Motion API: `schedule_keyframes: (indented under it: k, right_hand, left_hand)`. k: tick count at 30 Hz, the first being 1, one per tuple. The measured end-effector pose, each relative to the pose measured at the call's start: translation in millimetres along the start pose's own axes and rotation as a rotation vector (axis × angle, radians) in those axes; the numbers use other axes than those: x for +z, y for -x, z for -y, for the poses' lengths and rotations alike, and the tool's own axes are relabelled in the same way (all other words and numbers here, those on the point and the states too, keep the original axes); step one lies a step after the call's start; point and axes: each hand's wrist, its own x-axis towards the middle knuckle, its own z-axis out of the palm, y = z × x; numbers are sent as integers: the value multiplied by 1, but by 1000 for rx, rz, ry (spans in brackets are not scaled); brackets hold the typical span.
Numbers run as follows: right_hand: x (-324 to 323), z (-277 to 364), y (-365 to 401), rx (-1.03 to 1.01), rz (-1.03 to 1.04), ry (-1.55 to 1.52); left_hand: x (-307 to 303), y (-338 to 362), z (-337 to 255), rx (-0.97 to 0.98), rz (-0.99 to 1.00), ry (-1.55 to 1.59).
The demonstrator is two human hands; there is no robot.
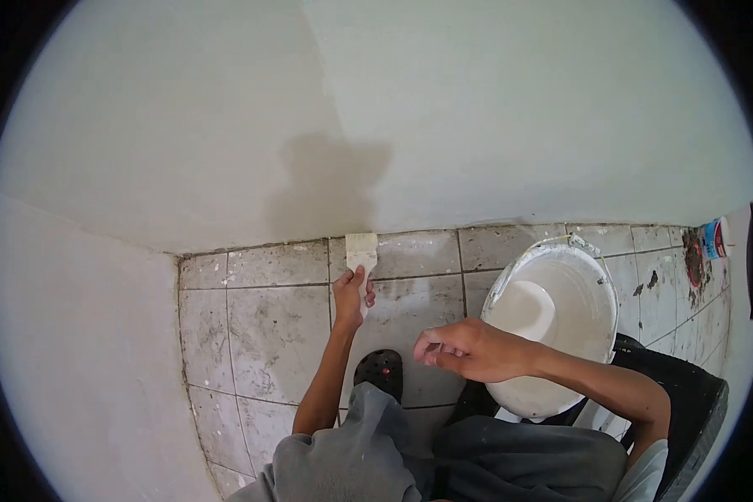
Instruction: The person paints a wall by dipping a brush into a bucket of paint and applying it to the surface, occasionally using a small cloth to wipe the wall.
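One brush (361,249), held in the closed fingers of the left hand (351,294) at centre frame, touches the foot of the wall (477,125) where it meets the tiled floor (268,326). Short, light strokes along that seam should keep the tiles clean. The right hand (464,347), fingers curled in with nothing visible in them, hangs beside the bucket (495,289).

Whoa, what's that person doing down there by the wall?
A crouching person holds a brush to the bottom of the wall, right where it meets the tiled floor. Their left hand grips the paintbrush, bristles against the wall. Their right hand hangs curled and apparently empty beside a bucket of white paint.
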Motion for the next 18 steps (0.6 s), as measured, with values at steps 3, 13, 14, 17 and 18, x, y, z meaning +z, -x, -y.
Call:
schedule_keyframes:
  k: [3, 13, 14, 17, 18]
  right_hand:
    - [2, -1, 1, 14, 9, 14]
    - [5, -3, 3, -37, 16, 12]
    - [5, -3, 2, -23, 11, 15]
    - [3, -5, -4, 17, 8, 96]
    - [0, -9, -11, 28, 11, 171]
  left_hand:
    - [0, 6, -5, -11, 20, 3]
    - [2, 39, -1, 172, -127, -81]
    - [0, 41, 1, 222, -136, -85]
    - [8, 61, -9, 287, -150, -93]
    - [8, 64, -9, 279, -155, -62]
